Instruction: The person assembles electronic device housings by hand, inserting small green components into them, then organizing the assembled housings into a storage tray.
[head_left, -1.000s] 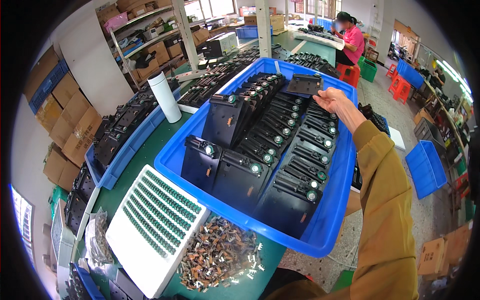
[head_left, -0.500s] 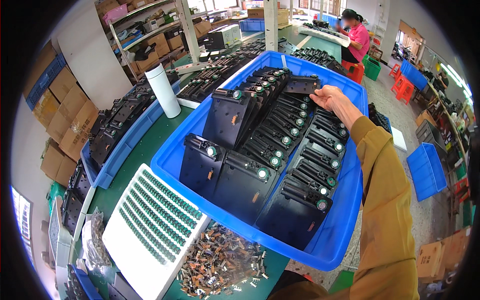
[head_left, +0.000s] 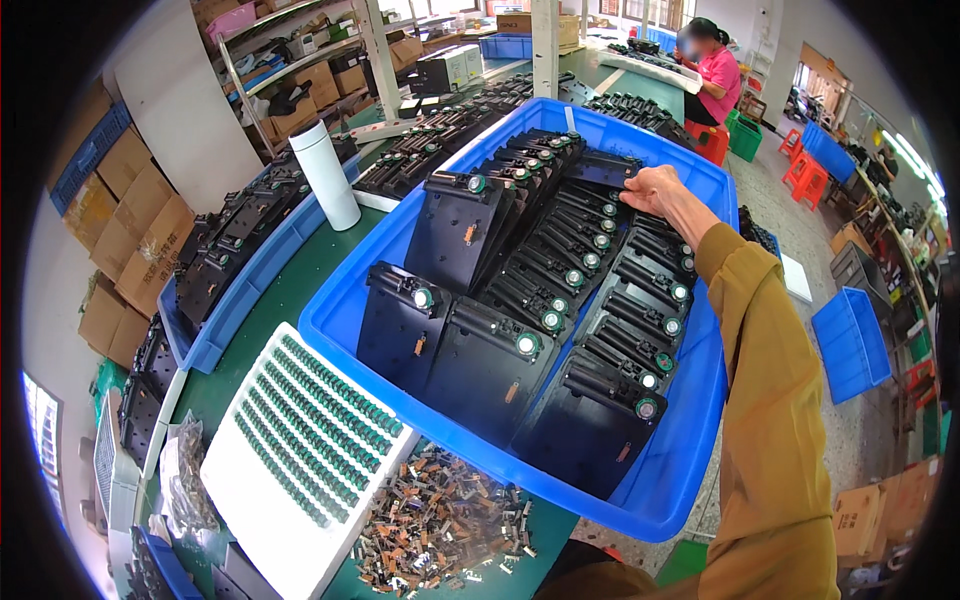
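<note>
Blue bin, black plates, busy right hand

On the left, a light blue tray full of black parts sits on the green bench. Next comes a white foam tray with rows of small green rings. A white bottle stands behind it. A pile of tiny brown bits lies just beside the foam tray. Then comes the bin, where the plates lean in rows. The far plate is inside, near the back, and the fingers of the right hand look pinched on its right edge. The left hand is not in sight. To do this well, I would hold just the edge, go slowly, and match its slope to the other plates. A hard bump could tip the row or scratch a flat face.
</note>
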